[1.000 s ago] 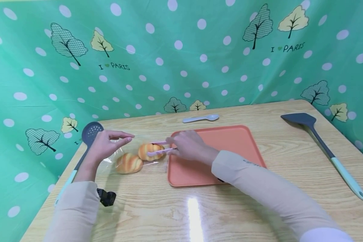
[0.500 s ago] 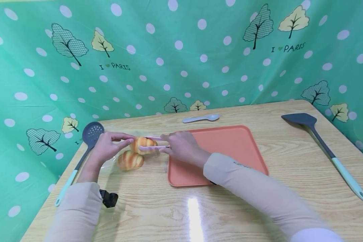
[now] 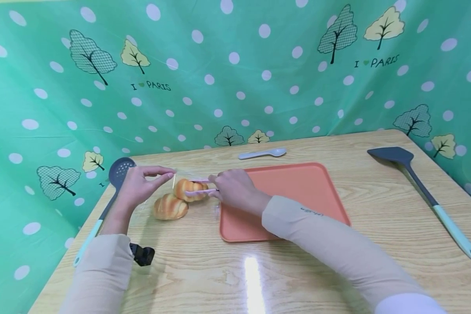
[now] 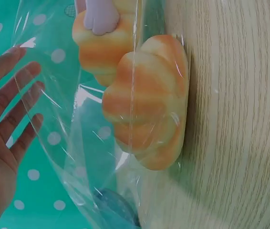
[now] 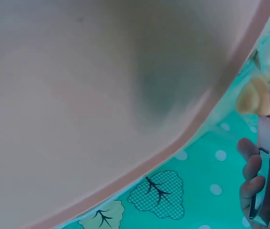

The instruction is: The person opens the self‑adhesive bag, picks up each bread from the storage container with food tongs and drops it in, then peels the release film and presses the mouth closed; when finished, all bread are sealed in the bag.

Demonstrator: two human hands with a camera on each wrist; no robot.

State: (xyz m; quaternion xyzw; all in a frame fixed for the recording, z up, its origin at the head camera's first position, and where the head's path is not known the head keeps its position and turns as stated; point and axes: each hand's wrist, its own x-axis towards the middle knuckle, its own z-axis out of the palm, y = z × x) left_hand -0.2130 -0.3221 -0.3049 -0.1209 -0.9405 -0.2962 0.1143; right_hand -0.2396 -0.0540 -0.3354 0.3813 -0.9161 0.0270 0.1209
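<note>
Right hand [image 3: 235, 190] squeezes pink tongs [image 3: 199, 191] onto a bread roll [image 3: 189, 190]; left hand [image 3: 139, 185] pinches the clear bag [image 3: 157, 205] open, second roll [image 3: 170, 207] inside.

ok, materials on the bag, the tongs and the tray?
Bag: thin clear plastic film; glossy creases, and the bread roll shows through.
Tongs: pale pink, smooth and matte, probably plastic or silicone; the right-wrist view shows a darker, possibly metal part, unclear.
Tray: salmon-orange, matte, rounded moulded rim, likely plastic.
</note>
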